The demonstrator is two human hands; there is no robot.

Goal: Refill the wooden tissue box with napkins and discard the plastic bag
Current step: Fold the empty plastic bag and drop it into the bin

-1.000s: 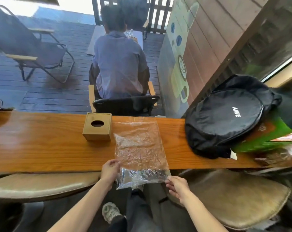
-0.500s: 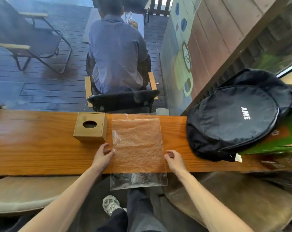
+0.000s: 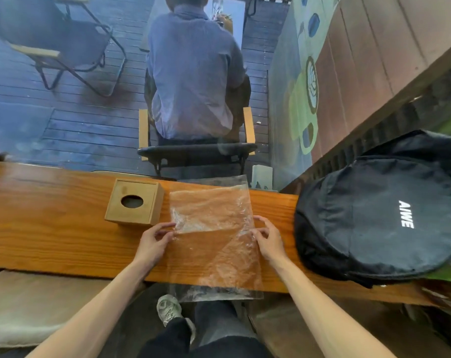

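Compared with half a second ago: both hands farther up the bag, from its lower sides near the table's front edge to its mid-height edges; more of the bag on the table, less hanging over the front; camera closer and tilted further down.

One clear plastic bag (image 3: 214,239), flat and empty-looking, crinkled, lying lengthwise across the wooden table (image 3: 51,228), far end reaching the table's back edge, near end overhanging the front edge above the knees. One left hand (image 3: 154,242) at the bag's left edge, grip pinching the plastic between thumb and fingertips. One right hand (image 3: 268,240) at the bag's right edge, fingers curled, grip likewise nipping the plastic there.

One wooden tissue box (image 3: 134,202) just left of the bag, upright on the table, round hole in its top, near but apart from the left hand; contents not visible through the dark hole. No napkins visible.

One black backpack (image 3: 381,218) with white lettering at the right end of the table, well apart from the bag. Beyond the glass, one seated person in a blue shirt (image 3: 193,73), back turned, and one empty folding chair (image 3: 56,45) on a dark deck. One pale sneaker (image 3: 168,308) under the table.
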